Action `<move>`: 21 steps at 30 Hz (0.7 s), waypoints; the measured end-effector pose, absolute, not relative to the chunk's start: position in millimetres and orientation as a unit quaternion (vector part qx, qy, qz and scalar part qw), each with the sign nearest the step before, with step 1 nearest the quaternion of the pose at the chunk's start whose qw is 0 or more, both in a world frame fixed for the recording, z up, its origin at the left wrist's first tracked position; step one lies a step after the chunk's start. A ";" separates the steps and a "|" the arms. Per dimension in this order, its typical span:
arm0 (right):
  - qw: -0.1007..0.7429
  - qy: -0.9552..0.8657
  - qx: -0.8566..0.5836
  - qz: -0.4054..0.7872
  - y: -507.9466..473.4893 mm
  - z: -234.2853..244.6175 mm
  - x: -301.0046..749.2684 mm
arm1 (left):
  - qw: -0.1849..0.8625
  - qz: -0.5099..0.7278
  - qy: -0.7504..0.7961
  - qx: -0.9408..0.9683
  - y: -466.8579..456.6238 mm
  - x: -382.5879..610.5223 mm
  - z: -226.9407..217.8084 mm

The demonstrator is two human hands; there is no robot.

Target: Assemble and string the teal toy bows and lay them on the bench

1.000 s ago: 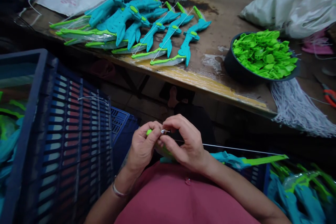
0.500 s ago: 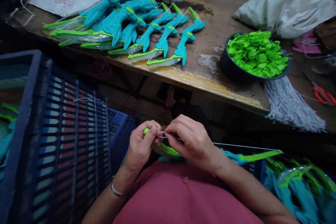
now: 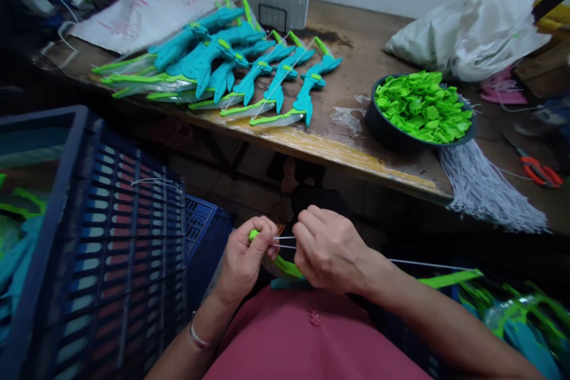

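Note:
A teal and green toy bow (image 3: pixel 288 267) lies across my lap, its middle hidden behind my right hand. My left hand (image 3: pixel 247 252) is closed, thumb and fingers pinching a green end piece (image 3: pixel 253 235) of the bow. Two strands of white string (image 3: pixel 285 242) stretch from there to my right hand (image 3: pixel 327 249), whose fingers are curled tightly round them. More of the string runs behind my right forearm to the bow's other green tip (image 3: pixel 458 278).
Several finished-looking toy bows (image 3: pixel 285 80) lie on the table (image 3: pixel 333 145). A black bowl (image 3: pixel 392 130) of green pieces, a bundle of white strings (image 3: pixel 492 190) and red-handled pliers (image 3: pixel 541 171) are at right. A blue crate (image 3: pixel 75 142) stands left; more bows fill the lower right.
My right hand has drawn slightly away from my left and closed further, with longer strands of string showing between them. The camera view has tilted up a little.

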State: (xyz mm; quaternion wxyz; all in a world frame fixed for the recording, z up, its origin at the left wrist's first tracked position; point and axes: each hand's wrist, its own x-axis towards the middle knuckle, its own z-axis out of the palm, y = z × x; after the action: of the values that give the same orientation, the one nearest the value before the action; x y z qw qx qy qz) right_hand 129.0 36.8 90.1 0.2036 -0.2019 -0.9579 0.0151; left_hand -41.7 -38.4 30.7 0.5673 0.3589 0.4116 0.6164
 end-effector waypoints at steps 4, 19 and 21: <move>0.181 -0.959 -0.210 -0.056 32.8 89.8 127.3 | 0.580 0.621 0.386 0.360 -30.8 -36.9 33.1; 0.339 -0.913 -0.224 0.026 33.7 40.7 156.6 | 0.320 0.856 0.382 0.136 74.1 -238.0 116.3; 0.312 -0.913 -0.261 0.024 45.5 4.2 165.2 | 0.284 0.862 0.389 0.157 93.5 -266.5 131.2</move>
State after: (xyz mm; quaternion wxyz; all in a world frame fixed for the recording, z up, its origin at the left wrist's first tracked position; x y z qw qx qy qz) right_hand 165.2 45.5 4.2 0.3119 -0.2614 -0.9131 0.0236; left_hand -266.5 93.5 131.2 0.2838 0.1569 0.3892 0.8622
